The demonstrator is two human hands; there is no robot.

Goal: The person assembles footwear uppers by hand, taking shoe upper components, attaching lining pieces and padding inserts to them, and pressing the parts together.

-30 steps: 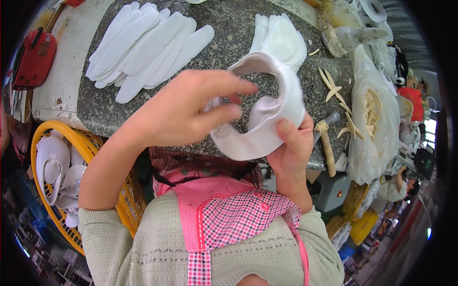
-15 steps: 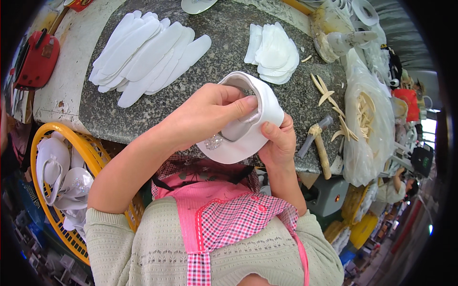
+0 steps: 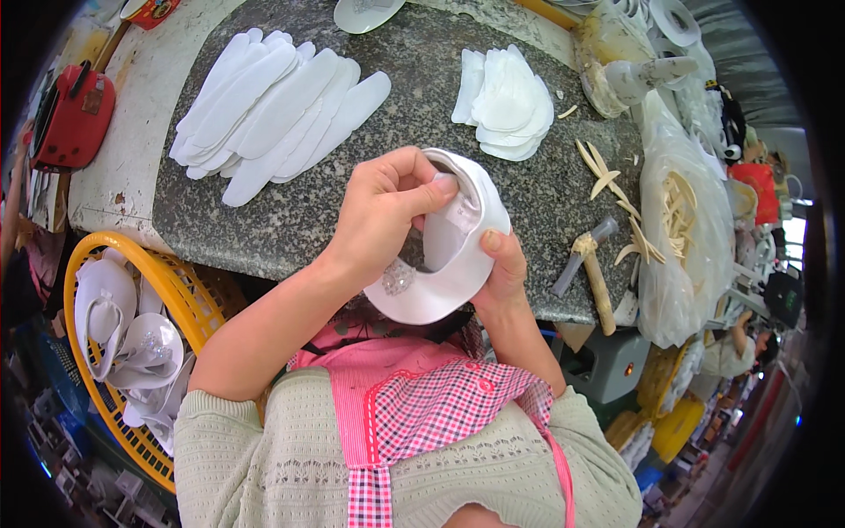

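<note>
A white shoe upper (image 3: 483, 261) with a rhinestone ornament (image 3: 399, 277) hangs in the air over the table's near edge, its opening facing up. My right hand (image 3: 503, 268) grips it from the right, thumb on the outer wall and the other fingers mostly hidden. At the upper rim my left hand (image 3: 390, 204) is closed, thumb and fingers pinching the edge or a piece of the pale lining (image 3: 461, 211) inside; which of these I cannot tell. Beyond lie a fanned pile of long white insoles (image 3: 277, 114) and a smaller stack of short white pieces (image 3: 510, 101).
A hammer-like wooden tool (image 3: 595, 282) and cream strips (image 3: 602, 167) lie to the right, beside a plastic bag (image 3: 678, 290) of such strips. At lower left stands a yellow basket (image 3: 84, 339) of white uppers. A glue-smeared container (image 3: 607, 70) stands far right.
My hands have drawn the upper slightly nearer to me and tilted it, showing more of its inside. The left hand has shifted a little left along the rim.
</note>
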